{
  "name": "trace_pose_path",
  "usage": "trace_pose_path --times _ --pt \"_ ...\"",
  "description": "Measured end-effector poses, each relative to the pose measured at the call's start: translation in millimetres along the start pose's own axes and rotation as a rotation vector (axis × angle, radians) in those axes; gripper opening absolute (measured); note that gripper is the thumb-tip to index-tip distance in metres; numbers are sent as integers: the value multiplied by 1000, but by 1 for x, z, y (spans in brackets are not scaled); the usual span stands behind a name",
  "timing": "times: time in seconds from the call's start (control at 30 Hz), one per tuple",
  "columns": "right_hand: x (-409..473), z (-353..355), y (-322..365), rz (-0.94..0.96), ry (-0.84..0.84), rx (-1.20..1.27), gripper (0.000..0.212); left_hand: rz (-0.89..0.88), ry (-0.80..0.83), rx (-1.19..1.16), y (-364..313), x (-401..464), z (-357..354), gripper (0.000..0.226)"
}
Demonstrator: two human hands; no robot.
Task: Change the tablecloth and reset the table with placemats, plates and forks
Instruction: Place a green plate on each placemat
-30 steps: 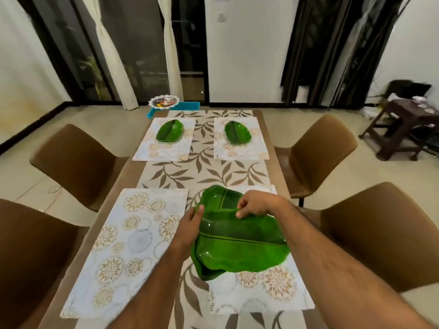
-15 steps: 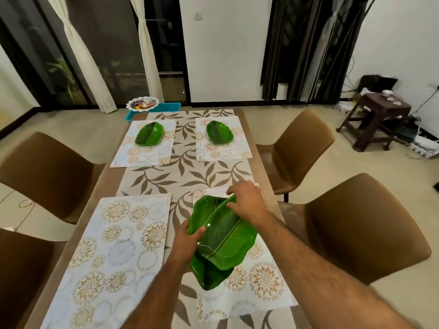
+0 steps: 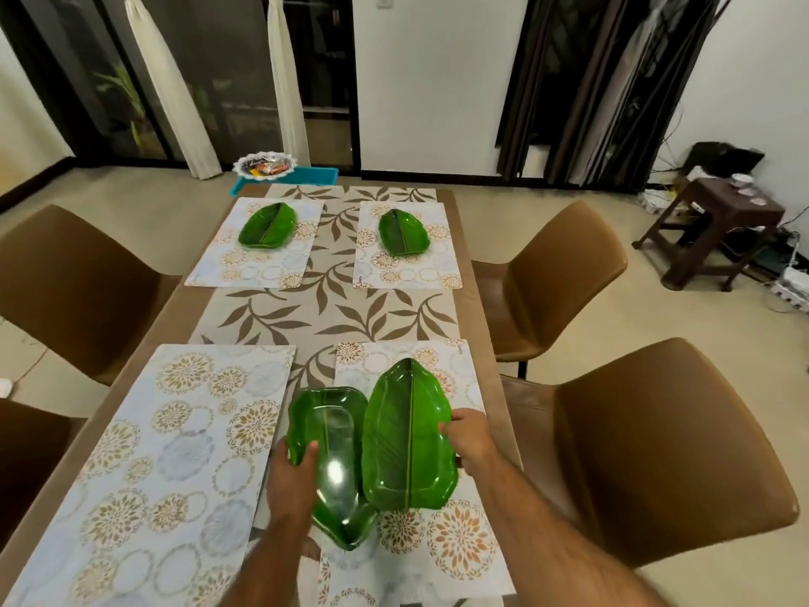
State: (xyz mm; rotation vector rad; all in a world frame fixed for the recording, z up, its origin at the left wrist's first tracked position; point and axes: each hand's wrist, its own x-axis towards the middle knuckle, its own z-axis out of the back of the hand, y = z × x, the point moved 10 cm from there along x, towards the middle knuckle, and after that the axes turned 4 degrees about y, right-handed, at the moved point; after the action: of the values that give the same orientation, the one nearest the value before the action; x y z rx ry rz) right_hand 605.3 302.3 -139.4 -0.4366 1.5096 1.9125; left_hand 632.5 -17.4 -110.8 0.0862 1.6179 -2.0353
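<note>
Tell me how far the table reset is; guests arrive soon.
Done: leaf-print tablecloth, four floral placemats, green leaf-shaped plates on the far left placemat and far right placemat. In hand: left hand and right hand each hold a plate. Left: near left placemat bare; no forks visible.

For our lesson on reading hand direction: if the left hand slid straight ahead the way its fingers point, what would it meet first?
The left hand already grips the left leaf-shaped plate. Beyond that, probably only the leaf-patterned tablecloth between placemats, though depth is unclear.
</note>
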Motion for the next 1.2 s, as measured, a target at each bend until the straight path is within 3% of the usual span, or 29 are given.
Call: trace_pose_path --times 0.1,0.2,0.47,0.6,0.67,0.73,0.8,0.87,1.0,1.1,1.2 --pt "51 9 -19 23 -37 -170 19 -4 -73 39 -6 20 27 36" --pt "50 9 -8 26 -29 -335 11 -17 -89 59 -14 29 39 39" --pt "56 -4 -9 -39 18 -457 20 -47 -52 28 -14 26 38 39" --pt "65 1 -18 -50 -17 -577 3 -33 -35 -7 -12 25 42 39" --pt "65 4 -9 -17 -142 -744 18 -34 -14 -4 -13 28 46 38" --pt "38 -4 28 135 -253 -762 39 -34 40 17 -15 33 47 34" --pt "13 -48 71 344 -104 -613 53 -38 118 65 -20 38 50 31" --pt "-16 -109 105 479 181 -486 65 -69 242 196 -31 42 53 31" --pt "-73 -214 144 645 492 -790 83 -150 529 612 -46 52 59 33" --pt "-95 -270 147 653 609 -983 56 -173 651 764 -49 65 79 28" --pt "-99 -306 147 685 540 -988 24 -197 638 806 -50 90 118 22"
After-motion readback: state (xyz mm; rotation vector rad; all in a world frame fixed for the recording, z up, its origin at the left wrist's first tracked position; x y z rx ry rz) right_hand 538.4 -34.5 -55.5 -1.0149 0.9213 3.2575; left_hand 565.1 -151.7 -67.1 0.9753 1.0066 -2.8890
